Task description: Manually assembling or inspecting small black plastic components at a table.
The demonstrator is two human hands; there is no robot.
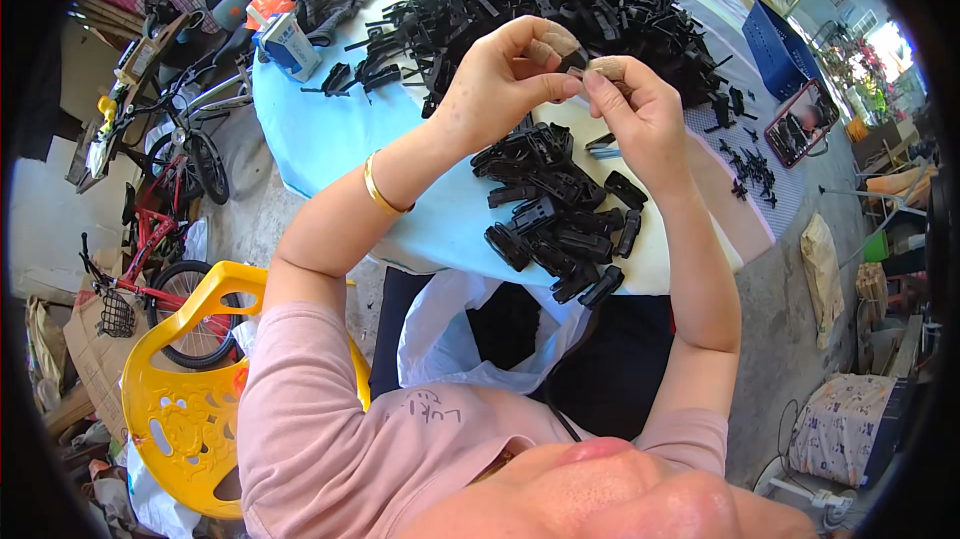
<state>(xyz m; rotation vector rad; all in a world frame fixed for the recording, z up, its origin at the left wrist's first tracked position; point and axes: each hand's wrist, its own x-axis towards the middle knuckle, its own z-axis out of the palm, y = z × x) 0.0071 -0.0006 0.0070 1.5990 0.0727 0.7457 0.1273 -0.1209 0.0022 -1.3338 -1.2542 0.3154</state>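
Observation:
My left hand [492, 89] and my right hand [642, 117] meet over the table, thumbs and fingertips pinched together. Between them is a small dark part [574, 64], mostly covered by the fingers, so its kind cannot be made out. Tape-like wraps show on some fingers of both hands. Behind the hands rises a big heap of black strap-like plastic pieces [620, 4]. Closer to me, below the hands, lies a smaller pile of chunky black plastic parts [560, 224]. Small black cross-shaped pieces [755, 174] are scattered on the right.
The table [330, 174] carries a light blue cover. On it stand a blue-and-white carton [290, 47] at left, a blue basket [775, 51] and a phone [802, 123] at right. A white plastic bag [425, 324] sits at my lap. Left are a yellow chair [185, 419] and bicycles.

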